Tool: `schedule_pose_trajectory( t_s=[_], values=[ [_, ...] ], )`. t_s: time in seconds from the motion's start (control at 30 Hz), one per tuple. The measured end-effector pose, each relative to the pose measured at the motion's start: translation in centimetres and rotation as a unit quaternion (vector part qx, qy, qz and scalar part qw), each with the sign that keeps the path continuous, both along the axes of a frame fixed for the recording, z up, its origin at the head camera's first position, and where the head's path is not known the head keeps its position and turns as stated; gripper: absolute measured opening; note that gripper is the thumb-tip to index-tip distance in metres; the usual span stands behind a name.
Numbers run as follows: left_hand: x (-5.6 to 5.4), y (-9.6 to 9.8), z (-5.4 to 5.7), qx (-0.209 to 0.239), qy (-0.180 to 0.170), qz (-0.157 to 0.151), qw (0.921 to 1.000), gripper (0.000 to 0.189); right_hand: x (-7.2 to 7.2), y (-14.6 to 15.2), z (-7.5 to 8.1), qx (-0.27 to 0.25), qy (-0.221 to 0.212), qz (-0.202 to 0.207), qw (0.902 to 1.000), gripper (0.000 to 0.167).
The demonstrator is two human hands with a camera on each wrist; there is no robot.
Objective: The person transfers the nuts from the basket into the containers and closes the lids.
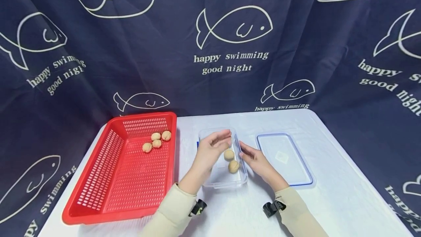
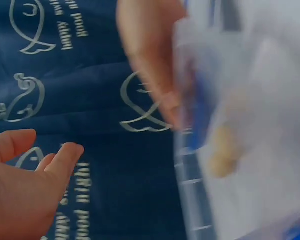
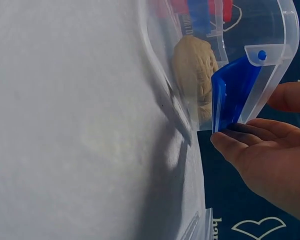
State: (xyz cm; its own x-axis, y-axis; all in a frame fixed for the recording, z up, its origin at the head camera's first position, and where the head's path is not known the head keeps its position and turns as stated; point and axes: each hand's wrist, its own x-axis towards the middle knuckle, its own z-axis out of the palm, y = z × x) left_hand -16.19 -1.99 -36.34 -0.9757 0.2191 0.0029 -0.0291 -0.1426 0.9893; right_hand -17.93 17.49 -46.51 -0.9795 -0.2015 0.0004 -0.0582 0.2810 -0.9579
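Note:
A clear plastic box point(image 1: 217, 180) with blue latches stands mid-table, walnuts point(image 1: 234, 166) inside along its right wall. My left hand point(image 1: 210, 153) is over the box in the head view, hiding part of its inside. In the left wrist view that hand point(image 2: 32, 185) has its fingers apart and nothing between them. Against the box's right side, my right hand point(image 1: 258, 160) rests its fingertips on the outer wall. The right wrist view has this hand point(image 3: 270, 145) touching the lower edge of a blue latch point(image 3: 235, 92), fingers mostly straight.
On the left stands a red perforated basket point(image 1: 138, 213) with several walnuts point(image 1: 156, 143) near its far right corner. A clear lid point(image 1: 285, 156) with a blue seal lies to the right of the box. Behind the white-covered table point(image 1: 342, 193) hangs a dark blue fish-print curtain point(image 1: 230, 90).

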Motion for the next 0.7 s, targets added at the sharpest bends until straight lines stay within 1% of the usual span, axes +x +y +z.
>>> schedule_pose_trajectory(
  t_s=[0.1, 0.2, 0.3, 0.33, 0.37, 0.43, 0.5, 0.57, 0.63, 0.7],
  values=[
    [-0.4, -1.3, 2.2, 0.000, 0.015, -0.015, 0.9998, 0.041, 0.0, 0.0, -0.1, -0.004, 0.001, -0.002, 1.0000, 0.051],
    [-1.1, -2.8, 4.0, -0.012, 0.035, -0.014, 0.9992, 0.041, 0.0, -0.1, 0.0, -0.004, -0.003, -0.003, 1.0000, 0.051],
    [-2.2, -4.7, 5.1, -0.021, 0.047, 0.001, 0.9987, 0.040, -0.1, -0.2, 0.1, 0.001, -0.002, 0.003, 1.0000, 0.051],
    [-2.7, -5.3, 5.3, -0.019, 0.052, 0.007, 0.9985, 0.040, -0.1, -0.2, 0.2, 0.002, -0.001, 0.003, 1.0000, 0.051],
    [-3.1, -6.0, 5.5, -0.009, 0.053, 0.016, 0.9984, 0.040, -0.1, -0.3, 0.2, 0.003, 0.001, 0.004, 1.0000, 0.051],
    [-4.2, -7.2, 5.5, 0.011, 0.059, 0.041, 0.9973, 0.040, -0.2, -0.2, 0.3, 0.006, 0.006, 0.006, 0.9999, 0.051],
    [-5.1, -8.5, 5.2, 0.036, 0.068, 0.072, 0.9944, 0.040, -0.2, -0.2, 0.3, 0.007, 0.006, 0.005, 0.9999, 0.051],
    [-6.1, -9.9, 4.5, 0.057, 0.076, 0.106, 0.9899, 0.038, -0.2, -0.1, 0.3, 0.009, 0.003, 0.003, 1.0000, 0.051],
    [-6.8, -11.3, 3.7, 0.060, 0.082, 0.134, 0.9857, 0.038, -0.1, -0.1, 0.2, 0.011, 0.001, 0.005, 0.9999, 0.051],
    [-7.5, -12.7, 2.8, 0.051, 0.079, 0.157, 0.9832, 0.038, 0.0, 0.0, 0.2, 0.008, -0.006, 0.001, 1.0000, 0.051]
  ],
)
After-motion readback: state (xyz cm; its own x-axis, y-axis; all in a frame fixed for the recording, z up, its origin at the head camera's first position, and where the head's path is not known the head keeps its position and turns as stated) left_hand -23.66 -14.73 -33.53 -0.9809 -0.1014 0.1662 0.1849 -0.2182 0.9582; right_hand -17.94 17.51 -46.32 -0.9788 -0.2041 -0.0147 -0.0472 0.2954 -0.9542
